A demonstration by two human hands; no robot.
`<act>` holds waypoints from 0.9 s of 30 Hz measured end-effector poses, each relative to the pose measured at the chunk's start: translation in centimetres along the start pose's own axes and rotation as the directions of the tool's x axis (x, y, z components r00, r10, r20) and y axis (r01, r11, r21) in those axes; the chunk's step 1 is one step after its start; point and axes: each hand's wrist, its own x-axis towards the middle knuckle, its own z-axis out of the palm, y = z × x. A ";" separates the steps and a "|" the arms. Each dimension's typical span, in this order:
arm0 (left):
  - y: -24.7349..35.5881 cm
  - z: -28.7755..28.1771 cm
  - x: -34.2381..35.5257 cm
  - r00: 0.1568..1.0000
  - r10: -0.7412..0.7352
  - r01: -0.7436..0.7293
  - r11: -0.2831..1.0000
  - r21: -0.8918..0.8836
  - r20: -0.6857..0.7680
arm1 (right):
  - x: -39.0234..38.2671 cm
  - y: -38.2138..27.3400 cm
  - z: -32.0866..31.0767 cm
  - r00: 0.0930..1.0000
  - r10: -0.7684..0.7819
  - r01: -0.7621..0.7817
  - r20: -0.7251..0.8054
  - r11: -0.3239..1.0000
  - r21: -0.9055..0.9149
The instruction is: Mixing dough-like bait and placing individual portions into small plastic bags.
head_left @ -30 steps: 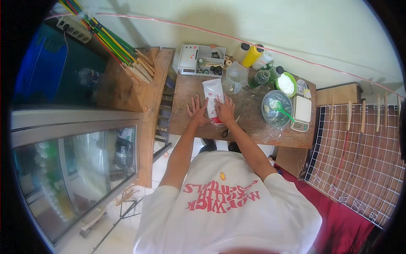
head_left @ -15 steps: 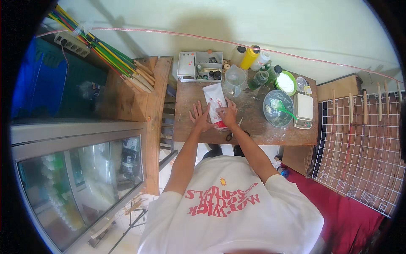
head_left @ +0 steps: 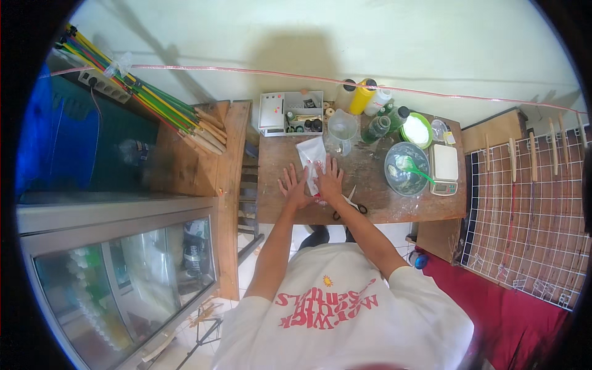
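Observation:
A white packet with red print [head_left: 312, 152] lies lengthwise on the wooden table, its near end partly hidden by my hands. My left hand [head_left: 296, 187] rests along the packet's left side with its fingers spread. From the right, my right hand [head_left: 329, 179] lies flat over the packet's lower part, fingers stretched out and pointing away from me. Neither hand grips anything. Black-handled scissors [head_left: 362, 209] lie on the table beside my right wrist.
Behind the packet stand a clear jug [head_left: 341, 127] and a white organizer box [head_left: 273, 112]. To the right are green bottles [head_left: 375, 129], a yellow bottle [head_left: 362, 98], a green bowl of white powder [head_left: 417, 130], a clear bowl [head_left: 402, 187] with a green spatula, and a scale [head_left: 444, 164].
My right hand has flattened and stretched out over the packet, where its fingers were bent before. The whole view has shifted slightly, so the table sits lower.

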 end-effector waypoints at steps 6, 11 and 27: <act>-0.5 0.8 -0.4 1.000 -0.001 0.002 1.000 0.005 -0.021 | 1.0 0.6 -2.1 0.992 0.035 -0.066 0.121 0.963 0.261; 0.0 0.0 -0.2 1.000 -0.013 0.013 1.000 0.005 0.026 | 1.3 1.6 -0.6 0.999 0.021 -0.033 0.038 0.934 0.356; -0.5 0.7 0.1 1.000 0.008 -0.008 1.000 0.028 0.022 | 0.0 -0.2 -0.6 0.999 0.025 -0.029 0.041 0.996 0.086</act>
